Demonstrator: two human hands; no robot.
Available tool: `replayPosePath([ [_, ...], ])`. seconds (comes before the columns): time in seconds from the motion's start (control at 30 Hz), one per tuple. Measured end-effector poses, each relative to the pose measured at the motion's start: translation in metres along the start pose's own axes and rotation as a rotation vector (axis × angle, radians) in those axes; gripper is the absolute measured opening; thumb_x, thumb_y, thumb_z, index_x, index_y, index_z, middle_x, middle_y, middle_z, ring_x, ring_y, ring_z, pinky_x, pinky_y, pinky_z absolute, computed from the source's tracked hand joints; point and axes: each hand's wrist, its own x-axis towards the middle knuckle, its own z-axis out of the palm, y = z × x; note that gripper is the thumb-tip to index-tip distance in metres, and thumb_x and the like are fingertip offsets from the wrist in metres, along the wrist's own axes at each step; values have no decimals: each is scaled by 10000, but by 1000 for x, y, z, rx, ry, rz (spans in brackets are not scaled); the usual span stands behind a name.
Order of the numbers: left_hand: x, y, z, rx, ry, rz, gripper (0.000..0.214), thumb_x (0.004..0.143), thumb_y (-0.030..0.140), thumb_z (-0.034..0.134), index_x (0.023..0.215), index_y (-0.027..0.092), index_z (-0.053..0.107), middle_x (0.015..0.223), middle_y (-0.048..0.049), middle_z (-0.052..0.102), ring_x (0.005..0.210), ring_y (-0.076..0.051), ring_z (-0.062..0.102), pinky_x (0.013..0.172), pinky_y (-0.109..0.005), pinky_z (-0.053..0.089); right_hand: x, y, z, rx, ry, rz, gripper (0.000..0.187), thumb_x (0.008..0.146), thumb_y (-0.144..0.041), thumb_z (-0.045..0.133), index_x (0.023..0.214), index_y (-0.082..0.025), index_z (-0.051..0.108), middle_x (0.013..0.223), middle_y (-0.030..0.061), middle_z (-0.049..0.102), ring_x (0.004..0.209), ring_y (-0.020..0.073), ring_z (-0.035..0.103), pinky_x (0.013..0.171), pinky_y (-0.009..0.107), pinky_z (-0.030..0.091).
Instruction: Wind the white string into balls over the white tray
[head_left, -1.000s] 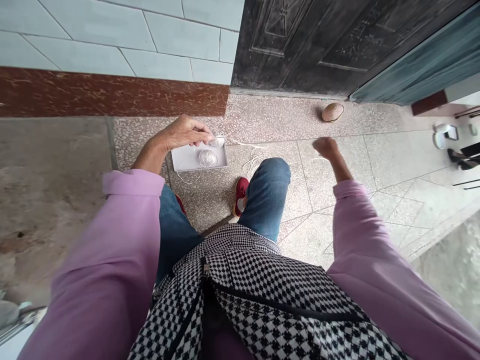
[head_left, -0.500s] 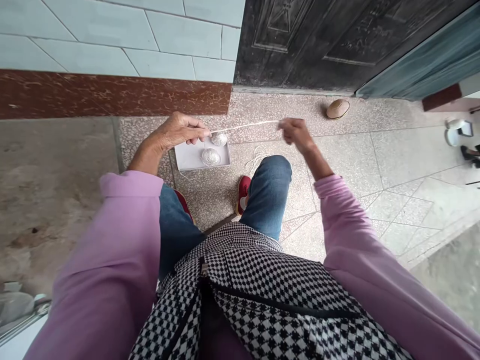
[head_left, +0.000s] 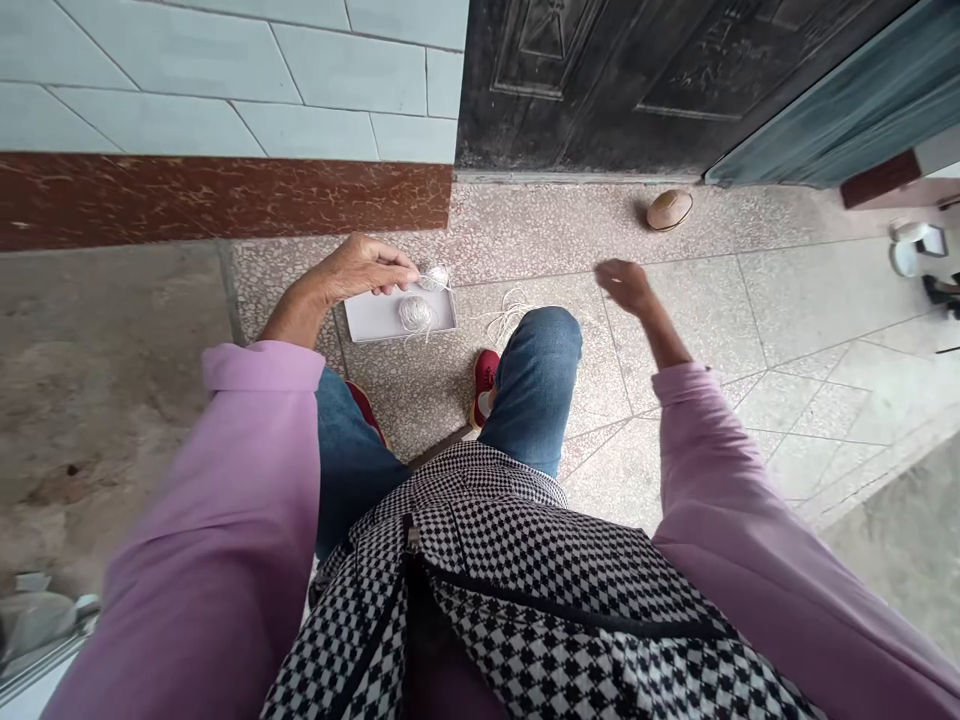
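A white tray (head_left: 375,318) lies on the speckled floor in front of my knees and holds two small balls of pale thread (head_left: 414,311). My left hand (head_left: 365,268) hovers over the tray's far edge, fingers pinched together on the thread by the upper ball (head_left: 435,276). Loose thread (head_left: 508,318) lies in loops on the floor to the right of the tray. My right hand (head_left: 624,284) is raised to the right of my knee and blurred by motion; its fingers look curled, and I cannot make out thread in them.
A brown-and-white rounded object (head_left: 668,210) sits on the floor by the dark door (head_left: 637,70). A tiled wall with a red-brown skirting (head_left: 225,195) runs behind the tray. White items (head_left: 911,248) stand at the far right. My red shoes (head_left: 484,378) rest below the tray.
Half a second ago my right hand held a taut thread stretched from my left hand; now it has swung rightward and the taut line is gone. My left hand stays over the tray.
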Motion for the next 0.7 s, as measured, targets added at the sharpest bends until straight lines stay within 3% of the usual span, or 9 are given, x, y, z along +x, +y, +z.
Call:
replayPosePath([
  [0.07, -2, 3, 2, -14, 10, 8, 302, 935, 477, 959, 1036, 193, 965, 845, -98, 791, 824, -261, 770, 764, -330, 610, 41, -35, 54, 71, -52, 5, 273, 1285, -445, 861, 1324, -178, 897, 1399, 174, 924, 1142, 277, 900, 882, 344, 800],
  [0.13, -4, 6, 4, -50, 26, 24, 273, 950, 442, 964, 1054, 190, 972, 881, -113, 815, 823, -260, 780, 765, -340, 618, 77, -82, 110, 294, -207, 27, 444, 1274, -529, 926, 1541, -183, 848, 1596, 160, 884, 1095, 238, 879, 758, 291, 757],
  [0.2, -7, 7, 5, -88, 48, 35, 238, 956, 400, 972, 1061, 187, 980, 906, -130, 832, 825, -262, 793, 774, -355, 637, 101, -126, 155, 465, -389, 13, 624, 1248, -682, 978, 1574, -181, 800, 1471, 97, 914, 935, 165, 814, 672, 248, 689],
  [0.27, -10, 5, 3, -114, 68, 41, 215, 954, 380, 977, 1054, 190, 983, 898, -132, 829, 822, -264, 799, 777, -362, 648, 112, -152, 178, 517, -479, 0, 630, 1230, -769, 976, 1322, -167, 812, 1075, 26, 874, 773, 130, 712, 607, 222, 601],
  [0.3, -10, 4, 2, -121, 73, 40, 212, 948, 380, 980, 1045, 191, 982, 888, -128, 825, 811, -260, 793, 768, -359, 642, 112, -154, 179, 515, -463, -6, 610, 1243, -758, 965, 1189, -176, 788, 909, -6, 788, 712, 121, 655, 585, 215, 558],
  [0.4, -10, -1, -5, -113, 61, 26, 240, 921, 408, 985, 1031, 195, 979, 890, -121, 828, 771, -235, 750, 727, -332, 599, 98, -118, 139, 443, -246, 21, 520, 1303, -562, 919, 984, -208, 712, 703, -52, 569, 614, 114, 530, 552, 213, 473],
  [0.5, -5, -4, -8, -72, 45, 13, 292, 920, 451, 974, 1058, 194, 984, 918, -119, 839, 785, -232, 742, 736, -325, 588, 67, -47, 65, 311, -1, 164, 446, 1263, -391, 913, 902, -215, 720, 622, -68, 507, 530, 105, 458, 498, 227, 394],
  [0.6, 2, -5, -5, -23, 11, 2, 337, 927, 483, 955, 1088, 188, 989, 938, -125, 847, 811, -238, 744, 765, -328, 601, 23, 15, 0, 251, 214, 337, 493, 1227, -342, 910, 795, -244, 694, 521, -82, 476, 437, 99, 385, 435, 253, 315],
  [0.7, 8, -4, 0, -4, -13, -3, 352, 921, 477, 943, 1098, 176, 986, 954, -142, 850, 806, -233, 715, 767, -334, 596, -19, 46, -32, 194, 286, 394, 605, 1276, -314, 807, 697, -285, 635, 437, -76, 420, 384, 105, 325, 404, 296, 239],
])
